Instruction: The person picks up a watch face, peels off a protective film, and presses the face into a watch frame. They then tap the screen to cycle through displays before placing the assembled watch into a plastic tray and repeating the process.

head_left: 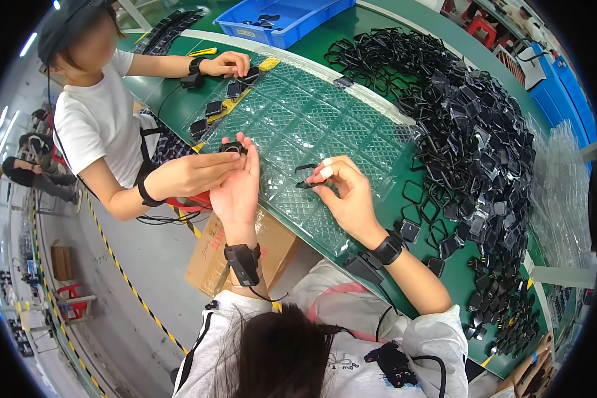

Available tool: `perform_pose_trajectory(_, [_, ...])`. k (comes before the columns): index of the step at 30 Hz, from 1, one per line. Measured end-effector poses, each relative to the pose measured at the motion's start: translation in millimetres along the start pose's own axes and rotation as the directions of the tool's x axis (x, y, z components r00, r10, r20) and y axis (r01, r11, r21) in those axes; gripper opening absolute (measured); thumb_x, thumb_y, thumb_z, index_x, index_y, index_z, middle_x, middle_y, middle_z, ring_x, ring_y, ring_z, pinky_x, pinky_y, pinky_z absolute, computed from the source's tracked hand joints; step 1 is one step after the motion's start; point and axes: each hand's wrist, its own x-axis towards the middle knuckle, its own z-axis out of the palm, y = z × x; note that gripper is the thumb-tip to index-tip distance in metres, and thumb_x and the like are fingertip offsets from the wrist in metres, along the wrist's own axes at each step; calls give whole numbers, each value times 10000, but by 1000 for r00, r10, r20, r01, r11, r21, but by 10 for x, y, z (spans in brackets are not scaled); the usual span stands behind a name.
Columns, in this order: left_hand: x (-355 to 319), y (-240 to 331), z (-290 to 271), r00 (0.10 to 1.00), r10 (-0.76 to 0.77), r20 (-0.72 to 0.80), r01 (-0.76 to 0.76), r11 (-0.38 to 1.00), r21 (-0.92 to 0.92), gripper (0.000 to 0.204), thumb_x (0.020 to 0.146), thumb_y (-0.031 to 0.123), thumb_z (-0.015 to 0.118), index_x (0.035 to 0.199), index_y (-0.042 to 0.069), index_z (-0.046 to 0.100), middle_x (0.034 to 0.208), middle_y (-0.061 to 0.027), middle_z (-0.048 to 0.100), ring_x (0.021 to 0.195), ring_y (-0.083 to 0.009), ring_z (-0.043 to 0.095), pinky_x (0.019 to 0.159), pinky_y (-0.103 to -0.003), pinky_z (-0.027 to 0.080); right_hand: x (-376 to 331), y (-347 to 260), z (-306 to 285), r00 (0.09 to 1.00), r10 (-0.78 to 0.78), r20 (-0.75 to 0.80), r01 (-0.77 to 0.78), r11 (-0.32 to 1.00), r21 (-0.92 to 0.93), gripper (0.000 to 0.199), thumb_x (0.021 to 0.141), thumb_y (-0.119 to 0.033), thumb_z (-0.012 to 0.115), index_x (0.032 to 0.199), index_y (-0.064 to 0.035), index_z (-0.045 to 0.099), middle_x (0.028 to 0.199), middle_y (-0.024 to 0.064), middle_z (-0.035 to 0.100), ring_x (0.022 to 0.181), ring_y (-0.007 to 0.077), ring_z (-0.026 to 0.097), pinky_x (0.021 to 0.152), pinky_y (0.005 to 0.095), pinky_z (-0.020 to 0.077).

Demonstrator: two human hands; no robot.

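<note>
My left hand (236, 192) is palm up with its fingers stretched out. A small black square part (231, 147) sits at its fingers, where a co-worker's hand (189, 174) reaches across and touches it. Whether my own fingers bear the part's weight I cannot tell. To the right, above the clear plastic tray (312, 106), my right hand (348, 199) pinches a thin black square frame (304, 184) between thumb and fingers. White covers wrap some of its fingertips. Both my wrists carry black strapped devices with cables.
A large heap of black frames and square parts (471, 126) spreads along the right of the green table. Several black square parts (213, 108) line the tray's left edge. A blue bin (282, 33) stands at the back; a cardboard box (245, 255) is below the table edge.
</note>
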Motion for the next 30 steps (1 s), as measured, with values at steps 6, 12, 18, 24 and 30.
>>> perform_pose_trajectory(6, [73, 22, 35, 986, 69, -150, -74, 997, -31, 346, 930, 206, 486, 1116, -84, 455, 1218, -237, 427, 1173, -361, 392, 1053, -461, 333, -34, -2, 31, 999, -15, 30, 16, 1000, -23, 182, 804, 110, 582, 944, 1, 541, 1018, 58, 468, 890, 150, 571, 785, 273, 481])
perform_pose_trajectory(12, [172, -29, 15, 992, 41, -118, -54, 993, -108, 293, 898, 199, 508, 1032, -61, 507, 1032, -188, 489, 1009, -303, 439, 886, -391, 414, 89, -103, 115, 1000, 6, 4, -5, 989, -145, 101, 861, 25, 586, 945, -14, 545, 901, 4, 488, 787, 70, 523, 680, 211, 432])
perform_pose_trajectory(18, [371, -72, -235, 986, -137, 98, 144, 988, -58, 320, 880, 277, 457, 1034, 12, 548, 941, -136, 509, 823, -231, 445, 729, -322, 389, 444, -277, 414, 988, 149, 48, -138, 973, -183, 146, 874, -1, 572, 1019, -10, 558, 740, -33, 525, 616, 32, 484, 557, 196, 398])
perform_pose_trajectory(24, [471, -84, -262, 947, -314, 76, 303, 945, 122, 424, 890, 330, 391, 1183, 63, 542, 1006, -131, 564, 649, -181, 384, 617, -315, 370, 484, -165, 548, 994, 16, 106, 15, 957, -289, 268, 862, 1, 549, 1126, -40, 562, 795, 51, 624, 552, 86, 518, 522, 245, 414])
perform_pose_trajectory(30, [440, -135, -241, 960, -258, -112, 274, 947, 167, 488, 901, 359, 380, 1284, 74, 482, 1154, -162, 555, 621, -183, 369, 583, -318, 365, 440, -148, 521, 981, -4, 194, 131, 750, -648, 367, 842, -29, 518, 1205, -79, 531, 890, 144, 652, 627, 269, 623, 557, 362, 489])
